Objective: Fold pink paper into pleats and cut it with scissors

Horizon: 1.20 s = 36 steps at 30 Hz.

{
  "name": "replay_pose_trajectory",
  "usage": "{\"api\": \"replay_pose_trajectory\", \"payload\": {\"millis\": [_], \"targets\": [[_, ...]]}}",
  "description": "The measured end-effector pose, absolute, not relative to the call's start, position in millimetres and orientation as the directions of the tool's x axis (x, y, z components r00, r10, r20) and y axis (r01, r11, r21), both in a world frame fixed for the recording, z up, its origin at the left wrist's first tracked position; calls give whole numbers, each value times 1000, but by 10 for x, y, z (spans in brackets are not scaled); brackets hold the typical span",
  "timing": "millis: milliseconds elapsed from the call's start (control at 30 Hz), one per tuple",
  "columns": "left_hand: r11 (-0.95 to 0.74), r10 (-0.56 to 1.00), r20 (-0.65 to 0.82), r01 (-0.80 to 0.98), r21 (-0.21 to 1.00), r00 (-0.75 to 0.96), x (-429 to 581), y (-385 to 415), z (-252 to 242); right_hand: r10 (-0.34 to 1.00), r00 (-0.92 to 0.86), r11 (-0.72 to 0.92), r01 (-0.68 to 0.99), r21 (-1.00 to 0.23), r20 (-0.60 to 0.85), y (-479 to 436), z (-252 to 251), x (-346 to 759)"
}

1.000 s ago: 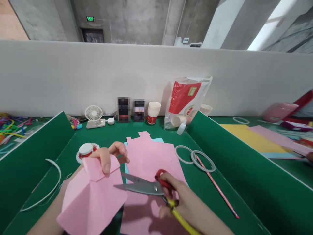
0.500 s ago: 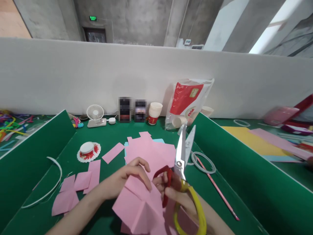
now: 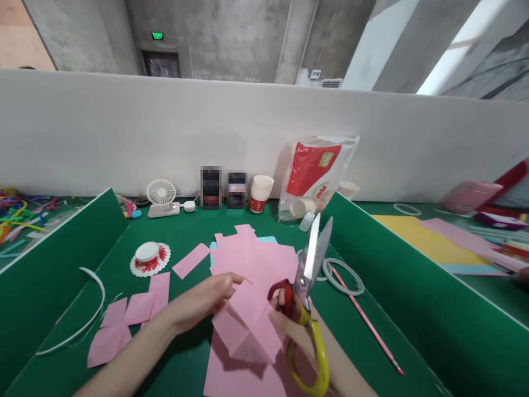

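Note:
My left hand (image 3: 219, 294) is closed on the upper left edge of a folded piece of pink paper (image 3: 252, 325), some of its fingers hidden behind the sheet. My right hand (image 3: 285, 314) grips scissors (image 3: 303, 282) with one red and one yellow handle; the blades point up and stand slightly apart. Its fingertips are also at the paper's right side, though the contact is partly hidden. Under both hands lies a stack of pink paper (image 3: 225, 375) with light blue sheets (image 3: 268, 240) showing at the back.
Pink paper pieces (image 3: 140, 307), a red-and-white paper hat (image 3: 149, 258) and a white curved strip (image 3: 97, 286) lie left. Tape rolls (image 3: 351, 289) and a pink pencil (image 3: 378, 336) lie right. Behind stand a fan (image 3: 161, 193), paper cups (image 3: 261, 193), a bottle (image 3: 306, 221). Green dividers (image 3: 392, 270) flank the table.
The folded pink paper has turned and opened out at its folds. My left hand has shifted slightly left, its fingers now at the paper's edge. The scissors have tilted a little, still in my right hand.

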<state>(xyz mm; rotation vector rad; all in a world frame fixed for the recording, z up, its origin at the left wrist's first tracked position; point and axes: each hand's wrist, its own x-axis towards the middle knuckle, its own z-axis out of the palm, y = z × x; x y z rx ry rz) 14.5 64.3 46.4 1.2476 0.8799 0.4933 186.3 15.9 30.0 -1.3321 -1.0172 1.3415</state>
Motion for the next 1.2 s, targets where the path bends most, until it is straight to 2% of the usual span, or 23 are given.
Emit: {"api": "replay_pose_trajectory", "payload": {"millis": [133,300,400,533,700,867,1033,1200], "targets": [[171,739,-336,321,932,583,183,607,477,980,32,-196,-30,-980,-197,115,285,1818],[86,679,-377,442,893,629,205,574,477,984,-25,-179,-49,-983,-178,27,224,1782],[17,667,-385,504,863,638,196,538,496,979,-134,-161,-67,-985,-151,13,207,1801],[-96,635,-386,564,820,669,217,447,557,944,-254,-193,95,-977,-211,1,248,1830],[-145,669,-340,564,813,661,235,398,586,930,-262,-214,187,-959,-258,-31,276,1809],[-89,730,-319,548,832,604,201,440,654,952,-218,-187,147,-971,-216,-16,189,1818],[-124,738,-307,569,813,601,132,542,710,982,-98,-146,132,-980,-160,41,250,1871],[-200,753,-260,587,784,604,74,564,708,984,-80,-143,161,-977,-157,37,323,1848]]}}
